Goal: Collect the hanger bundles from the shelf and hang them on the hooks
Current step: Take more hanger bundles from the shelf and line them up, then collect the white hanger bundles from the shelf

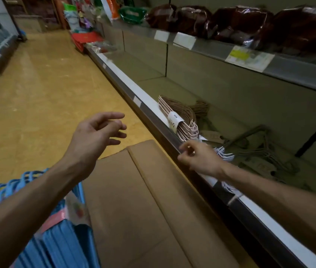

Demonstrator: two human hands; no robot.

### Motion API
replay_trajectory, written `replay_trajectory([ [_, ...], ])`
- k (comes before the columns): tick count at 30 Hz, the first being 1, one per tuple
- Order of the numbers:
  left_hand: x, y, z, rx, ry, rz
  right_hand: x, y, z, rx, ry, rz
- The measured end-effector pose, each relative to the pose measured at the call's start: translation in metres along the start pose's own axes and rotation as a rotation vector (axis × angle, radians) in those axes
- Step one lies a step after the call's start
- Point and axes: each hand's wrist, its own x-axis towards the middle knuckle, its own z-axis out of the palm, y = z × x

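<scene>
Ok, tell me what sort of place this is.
Most likely a shop aisle. Long shelves carry price labels along their front edges, bagged goods sit on the upper shelf, and banded hanger bundles lie on the lower one beside a cardboard box.

Left hand (97, 130) raised mid-air, palm turned right, fingers loosely spread and relaxed, holding nothing. Right hand (197, 157) reaches farther right, fingers curled under, forearm stretched out; grip unclear.

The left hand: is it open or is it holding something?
Open. The left hand hovers over the floor with fingers loosely spread, nothing between them.
</scene>
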Motion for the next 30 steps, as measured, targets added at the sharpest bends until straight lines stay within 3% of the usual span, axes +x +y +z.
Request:
replay_trajectory([
  [6, 0.023, -0.014, 0.064, -0.058, -0.032, -0.029, 0.065, 0.031, -0.038, -0.194, 0.240, 0.003],
  [14, 0.034, -0.042, 0.103, -0.039, -0.074, -0.102, 0.118, 0.042, -0.026, -0.385, 0.117, 0.202],
  [21, 0.038, -0.056, 0.108, -0.053, -0.093, -0.165, 0.131, 0.034, -0.014, -0.555, 0.199, 0.232],
  [30, 0.034, -0.054, 0.099, -0.039, -0.111, -0.169, 0.125, 0.034, -0.037, -0.119, 0.379, 0.256],
])
